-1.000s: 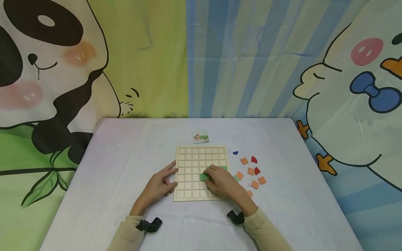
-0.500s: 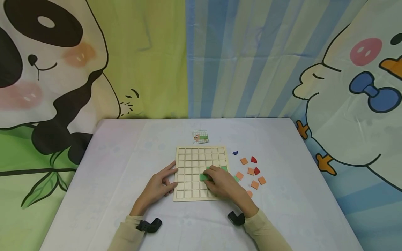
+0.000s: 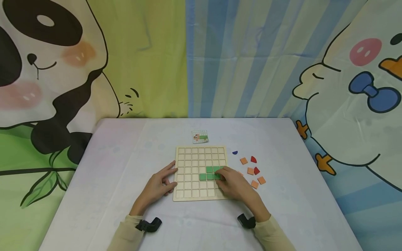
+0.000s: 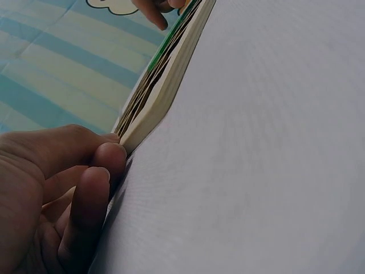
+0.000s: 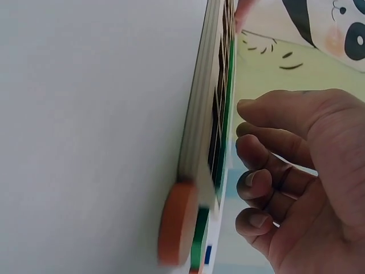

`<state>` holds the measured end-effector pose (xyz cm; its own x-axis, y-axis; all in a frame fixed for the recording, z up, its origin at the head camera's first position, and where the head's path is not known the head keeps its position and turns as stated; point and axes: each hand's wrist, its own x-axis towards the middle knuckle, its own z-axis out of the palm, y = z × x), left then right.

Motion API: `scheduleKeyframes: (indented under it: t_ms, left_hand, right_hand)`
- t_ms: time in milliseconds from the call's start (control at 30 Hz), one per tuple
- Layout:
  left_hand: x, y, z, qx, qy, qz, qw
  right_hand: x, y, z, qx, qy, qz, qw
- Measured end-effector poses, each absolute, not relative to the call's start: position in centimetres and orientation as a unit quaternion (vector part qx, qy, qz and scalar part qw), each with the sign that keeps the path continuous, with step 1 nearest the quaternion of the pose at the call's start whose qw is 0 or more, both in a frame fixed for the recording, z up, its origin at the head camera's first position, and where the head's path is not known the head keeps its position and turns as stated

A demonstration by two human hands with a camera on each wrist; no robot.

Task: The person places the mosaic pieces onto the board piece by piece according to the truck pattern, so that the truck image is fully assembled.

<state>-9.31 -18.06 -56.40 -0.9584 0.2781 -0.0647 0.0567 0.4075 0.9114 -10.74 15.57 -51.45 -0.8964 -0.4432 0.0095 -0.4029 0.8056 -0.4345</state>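
A pale wooden grid board (image 3: 188, 194) lies on the white table, with several green square tiles (image 3: 209, 169) set in its cells toward the right. My left hand (image 3: 158, 183) rests against the board's left edge, thumb and fingers touching the rim; in the left wrist view the thumb tip meets the board's corner. Over the right part of the board is my right hand (image 3: 236, 184), partly covering green tiles. Its fingers (image 5: 256, 151) are loosely bent with no piece between them, and appear apart from the board in the right wrist view.
Right of the board lie several orange square tiles (image 3: 244, 161), two red curved pieces (image 3: 256, 170) and a blue half-round piece (image 3: 235, 152). A small picture card (image 3: 200, 136) lies behind the board. Near the board's edge are an orange piece (image 5: 178, 224) and a green piece (image 5: 199, 238).
My right hand has drawn back to the right from the middle of the board, uncovering green tiles that it hid before. My left hand and the board have stayed in place.
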Motion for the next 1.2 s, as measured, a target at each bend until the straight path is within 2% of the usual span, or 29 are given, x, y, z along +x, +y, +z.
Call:
scheduleKeyframes:
  t_ms: [200,533,1200]
  left_hand:
    - [-9.3,-18.0,-56.3,0.100,0.834,0.532,0.106]
    - [-9.3,-18.0,-56.3,0.095,0.833,0.535,0.106]
    - [-9.3,-17.9,-56.3,0.094,0.831,0.539,0.105]
  right_hand:
    - [-10.6,17.6,-51.6,-0.203,0.949,-0.239,0.038]
    - [-10.4,20.4,-51.9,-0.161,0.955,-0.244,0.056]
    - [-10.3,21.7,-52.1,-0.148,0.961,-0.222,0.066]
